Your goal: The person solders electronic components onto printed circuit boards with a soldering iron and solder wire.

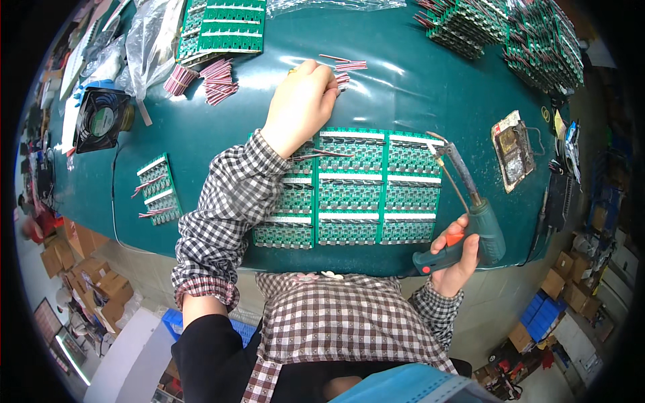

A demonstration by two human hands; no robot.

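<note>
My left hand [304,102] reaches over the far middle of the bench, fingers curled together beside a small bunch of red, white and black wires [343,81]. Its fingertips are partly hidden, and what they pinch cannot be made out. More short wires [351,66] lie just beyond. My right hand [459,269] is wrapped round a dark green soldering gun [486,232] with an orange trigger, its tip angled up and left over the board panel's right side. Between my arms lies the green circuit board panel [348,191], rows of small boards; a few dark wires [322,154] rest across its upper left.
A small board strip [158,189] and a black fan [101,121] are on the left. Wire bundles [218,82] sit below stacked boards [232,27]. Tall board stacks [541,47] stand far right, above a worn soldering tray [513,151]. Plastic bags [151,47] lie far left.
</note>
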